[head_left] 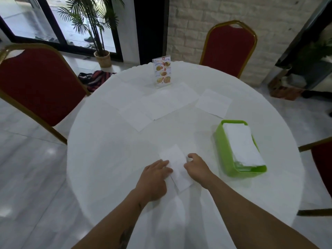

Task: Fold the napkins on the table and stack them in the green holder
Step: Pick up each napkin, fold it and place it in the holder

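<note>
A folded napkin [175, 166], a narrow white strip lying at a slant, is seen on the round white bench [111, 159] near its close edge, to the left of the green holder [224, 150] and apart from it. The napkin is pressed flat by the left hand [154, 178], whose fingers [166, 163] are stretched out and laid on its left edge, nothing being gripped by them. The right edge of the napkin is touched by the right hand [196, 168]; its fingers are curled inward, and whether the paper is pinched by them cannot be told. The green holder is set near the right edge of the bench, and a stack of folded napkins [242, 142] is held inside it, filling most of its length. Farther from the viewer than the holder and to its left, several unfolded napkins [161, 103] are spread flat and overlapping, with one more single sheet [212, 103] laid just beyond the holder. Beyond these, a standing menu card [162, 71] is placed upright near the far edge of the bench. Red chairs with gold frames are drawn up around the bench: one [36, 83] far to the holder's left, one [230, 47] beyond it. A potted palm [100, 33] is seen by the window behind.
</note>
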The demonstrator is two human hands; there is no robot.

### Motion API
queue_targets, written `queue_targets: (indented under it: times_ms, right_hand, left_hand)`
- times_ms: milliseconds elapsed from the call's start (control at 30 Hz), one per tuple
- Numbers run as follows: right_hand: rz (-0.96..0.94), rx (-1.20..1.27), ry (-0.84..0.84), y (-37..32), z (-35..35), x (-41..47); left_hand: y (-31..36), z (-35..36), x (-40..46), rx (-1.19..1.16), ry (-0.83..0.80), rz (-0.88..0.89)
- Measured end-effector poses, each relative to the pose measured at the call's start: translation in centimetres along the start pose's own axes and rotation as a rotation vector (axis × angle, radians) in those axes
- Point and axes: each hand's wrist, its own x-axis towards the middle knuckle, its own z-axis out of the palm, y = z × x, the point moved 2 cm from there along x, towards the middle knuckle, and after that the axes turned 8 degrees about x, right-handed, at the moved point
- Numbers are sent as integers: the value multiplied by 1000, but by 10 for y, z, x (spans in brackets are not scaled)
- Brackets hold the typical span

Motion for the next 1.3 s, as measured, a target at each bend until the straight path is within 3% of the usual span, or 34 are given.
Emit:
queue_targets:
  times_ms: [200,400,600,733,867,1033,1200,1300]
  right_hand:
    - [4,51,-12,10,2,-7]
    - [-198,-20,88,-5,-20,-15]
    - [-390,36,160,-40,-91,-22]
    - [-407,150,251,-47,-164,-17]
    - [-268,103,365,-14,-210,-2]
    - [-147,-1,356,24,-218,9]
    - [-160,-43,349,26,-226,15]
    - [-187,-207,335,27,-228,13]
  left_hand:
    - [6,4,-8,-56,10,-3]
    - [18,-3,-1,-298,112,-111]
    - [68,-45,37,-539,284,-196]
    - [113,-58,66,-603,327,-165]
    - [159,-51,86,-543,260,-97]
    - [199,-20,96,-351,80,-91]
    - [216,-7,94,-251,113,-85]
    - [219,-6,93,-226,137,-92]
